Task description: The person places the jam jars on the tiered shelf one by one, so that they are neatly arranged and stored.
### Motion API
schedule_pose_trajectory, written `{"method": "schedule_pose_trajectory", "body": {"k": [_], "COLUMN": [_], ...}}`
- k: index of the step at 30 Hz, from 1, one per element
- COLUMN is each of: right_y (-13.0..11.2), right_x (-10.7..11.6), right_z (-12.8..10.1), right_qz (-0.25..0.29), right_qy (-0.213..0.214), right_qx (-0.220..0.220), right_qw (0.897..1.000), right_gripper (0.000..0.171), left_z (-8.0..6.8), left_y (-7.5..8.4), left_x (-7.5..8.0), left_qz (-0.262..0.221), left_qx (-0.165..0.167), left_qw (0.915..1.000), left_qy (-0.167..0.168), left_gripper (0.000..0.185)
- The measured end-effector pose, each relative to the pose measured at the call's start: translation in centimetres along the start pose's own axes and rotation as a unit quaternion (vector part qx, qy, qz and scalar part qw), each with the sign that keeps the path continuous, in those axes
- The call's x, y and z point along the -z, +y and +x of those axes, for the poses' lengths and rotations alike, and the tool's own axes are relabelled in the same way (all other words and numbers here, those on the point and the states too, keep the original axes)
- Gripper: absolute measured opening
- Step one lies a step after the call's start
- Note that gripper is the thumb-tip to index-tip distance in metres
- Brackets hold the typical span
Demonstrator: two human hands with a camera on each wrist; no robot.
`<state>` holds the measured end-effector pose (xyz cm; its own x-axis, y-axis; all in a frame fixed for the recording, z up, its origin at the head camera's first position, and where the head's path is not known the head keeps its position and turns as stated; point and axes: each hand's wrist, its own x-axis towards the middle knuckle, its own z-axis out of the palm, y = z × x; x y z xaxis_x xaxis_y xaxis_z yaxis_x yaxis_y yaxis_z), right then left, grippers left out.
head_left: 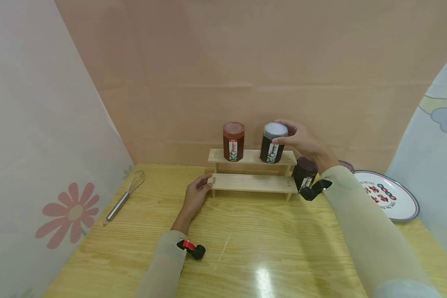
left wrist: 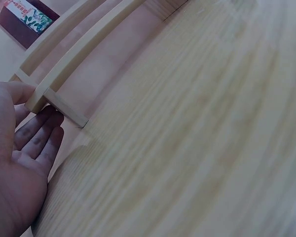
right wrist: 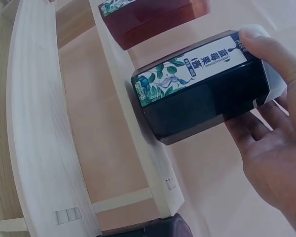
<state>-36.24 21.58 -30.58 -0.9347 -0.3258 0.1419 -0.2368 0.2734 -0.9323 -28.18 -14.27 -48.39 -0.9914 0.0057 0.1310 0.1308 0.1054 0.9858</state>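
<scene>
My right hand grips a dark jam jar around its pale lid, thumb on the near side and fingers behind. The jar is upright, its base at the upper board of a two-step wooden shelf. To its left on the same board stands a reddish-brown jam jar with a matching lid. My left hand holds the left end of the lower board, the thumb at its upper edge and the other fingers underneath, as the left wrist view shows.
A third dark jar stands on the table right of the shelf, partly behind my right wrist. Beyond the forearm lies a white oval plate with red lettering. A metal whisk lies at the left. A wall rises close behind the shelf.
</scene>
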Motion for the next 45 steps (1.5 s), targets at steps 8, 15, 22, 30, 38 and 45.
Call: {"method": "schedule_pose_trajectory", "body": {"k": [8,15,22,30,38,45], "right_y": [0.4,0.7,1.0,1.1,1.1,0.7], "right_x": [-0.6,-0.7,-0.8,-0.5,-0.4,0.4], "right_z": [0.9,1.4,1.4,0.9,0.8,-0.5], "right_qz": [0.011,0.006,0.006,0.002,0.002,-0.021], "right_qy": [-0.002,0.003,0.003,-0.001,-0.01,-0.022], "right_qx": [0.004,-0.009,0.002,-0.02,-0.015,0.001], "right_qw": [1.0,1.0,1.0,1.0,1.0,1.0], "right_gripper": [0.064,0.063,0.063,0.068,0.077,0.08], "left_z": [-0.1,-0.3,-0.2,-0.3,-0.1,0.0], "left_y": [-0.1,-0.1,0.0,0.1,0.1,0.1], "left_x": [-0.1,-0.1,0.0,-0.2,-0.3,-0.2], "left_qz": [0.009,0.011,0.013,0.01,0.007,0.008], "left_qx": [0.003,0.01,0.012,0.012,0.008,0.01], "left_qw": [0.9999,0.9999,0.9998,0.9999,0.9999,0.9999], "left_qy": [0.006,0.003,0.003,-0.006,-0.002,-0.003], "left_gripper": [0.037,0.037,0.036,0.038,0.038,0.037]}}
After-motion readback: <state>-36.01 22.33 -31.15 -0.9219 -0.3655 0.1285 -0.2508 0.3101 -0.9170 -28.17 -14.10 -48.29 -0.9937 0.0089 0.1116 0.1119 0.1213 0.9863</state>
